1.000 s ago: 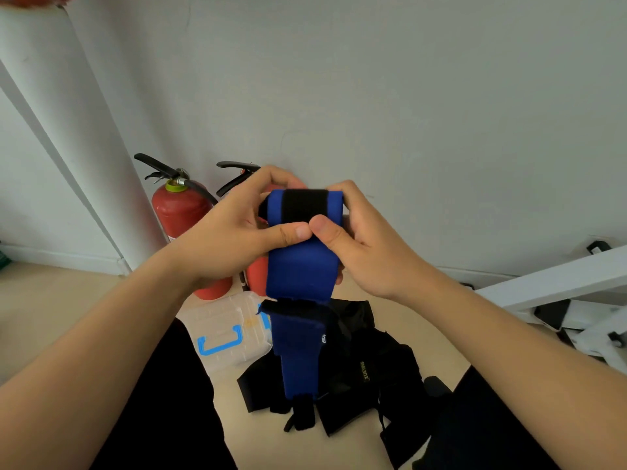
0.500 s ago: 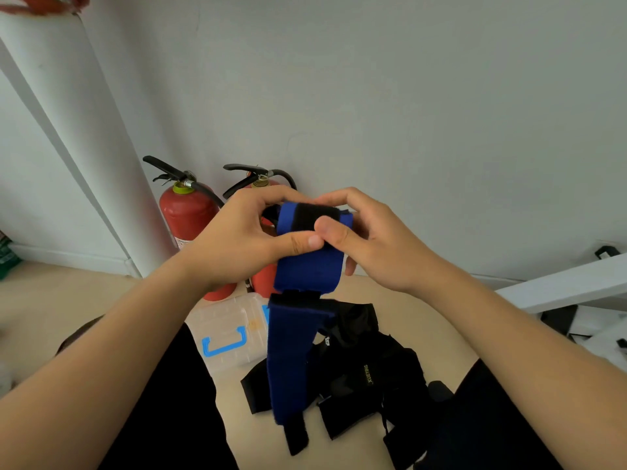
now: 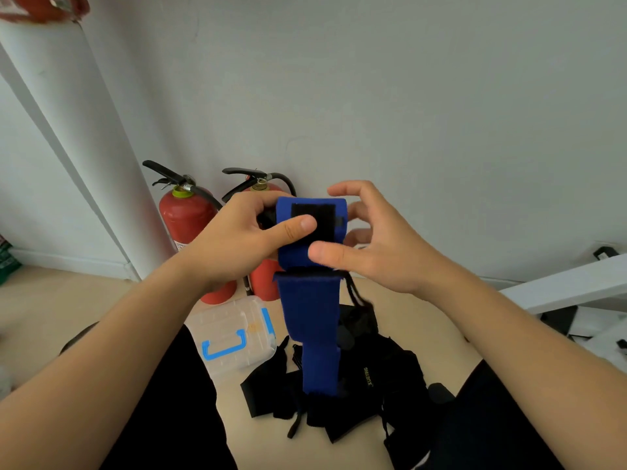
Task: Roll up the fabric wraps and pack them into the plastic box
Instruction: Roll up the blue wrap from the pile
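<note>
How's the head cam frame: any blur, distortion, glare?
Head view: wide-angle bend tilts the white pillar; the right hand and the black cord below it are slightly motion-blurred; the left hand and blue wrap are sharp; light is soft and even, no glare; the black wraps on the floor lose detail.

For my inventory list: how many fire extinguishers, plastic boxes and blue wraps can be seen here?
Extinguishers: 2
Box: 1
Blue wrap: 1
Total: 4
The black wraps lie in a pile; their number cannot be told.
</note>
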A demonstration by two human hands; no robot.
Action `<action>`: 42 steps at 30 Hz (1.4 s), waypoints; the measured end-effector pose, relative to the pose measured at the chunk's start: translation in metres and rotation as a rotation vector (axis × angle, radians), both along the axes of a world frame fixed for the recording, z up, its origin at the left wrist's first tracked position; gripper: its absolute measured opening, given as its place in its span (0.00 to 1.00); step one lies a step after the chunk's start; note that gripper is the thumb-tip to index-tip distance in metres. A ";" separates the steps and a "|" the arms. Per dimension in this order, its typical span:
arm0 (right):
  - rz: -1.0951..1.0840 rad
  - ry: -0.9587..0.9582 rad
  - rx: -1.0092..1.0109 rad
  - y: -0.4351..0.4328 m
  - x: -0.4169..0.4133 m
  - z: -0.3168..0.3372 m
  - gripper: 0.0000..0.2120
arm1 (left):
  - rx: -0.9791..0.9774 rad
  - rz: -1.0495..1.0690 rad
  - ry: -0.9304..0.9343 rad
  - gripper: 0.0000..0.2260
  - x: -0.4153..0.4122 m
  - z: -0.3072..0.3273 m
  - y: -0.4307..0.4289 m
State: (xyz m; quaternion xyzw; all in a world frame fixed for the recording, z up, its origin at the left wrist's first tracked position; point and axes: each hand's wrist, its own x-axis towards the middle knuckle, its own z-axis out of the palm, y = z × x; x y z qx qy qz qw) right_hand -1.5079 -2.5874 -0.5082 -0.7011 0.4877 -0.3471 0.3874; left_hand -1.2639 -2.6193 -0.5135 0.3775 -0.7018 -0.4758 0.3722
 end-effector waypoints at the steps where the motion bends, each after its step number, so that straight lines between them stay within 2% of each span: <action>1: 0.022 0.048 0.059 0.002 0.000 0.000 0.50 | -0.010 0.030 0.011 0.15 -0.001 0.000 0.000; 3: 0.061 0.189 0.068 0.005 0.005 -0.004 0.59 | -0.038 0.069 0.008 0.16 -0.002 0.000 -0.001; 4: 0.051 0.217 0.040 0.006 0.009 -0.006 0.60 | -0.051 0.074 -0.001 0.16 -0.002 -0.001 -0.001; 8: -0.096 0.135 -0.064 -0.002 0.012 -0.010 0.40 | -0.082 0.068 -0.016 0.16 -0.005 -0.002 -0.001; 12: -0.138 0.022 0.036 -0.005 0.010 -0.008 0.27 | -0.085 0.019 -0.013 0.15 -0.005 -0.004 -0.002; 15: -0.145 -0.098 0.130 -0.006 0.009 -0.007 0.22 | -0.150 -0.060 -0.056 0.15 -0.005 -0.006 -0.003; 19: -0.093 -0.086 0.144 -0.007 0.005 -0.004 0.16 | -0.143 -0.106 0.022 0.17 -0.005 -0.007 -0.002; 24: 0.050 -0.231 0.281 -0.005 -0.002 0.006 0.21 | -0.257 -0.059 0.049 0.20 -0.003 -0.008 -0.004; 26: 0.030 -0.208 0.316 -0.006 -0.002 0.008 0.23 | -0.273 -0.071 0.027 0.21 -0.004 -0.009 -0.003; 29: 0.018 -0.184 0.257 -0.008 -0.005 0.006 0.22 | -0.279 -0.058 0.001 0.22 -0.006 -0.009 -0.003; 33: 0.001 -0.312 0.217 -0.009 -0.012 0.008 0.26 | -0.162 0.060 0.161 0.22 -0.005 -0.007 -0.002; 37: -0.021 -0.345 0.190 -0.008 -0.012 0.008 0.26 | -0.108 0.152 0.255 0.21 -0.008 -0.008 -0.003; 42: -0.077 -0.338 0.165 -0.007 -0.011 0.010 0.26 | -0.006 0.194 0.344 0.12 -0.007 -0.007 -0.007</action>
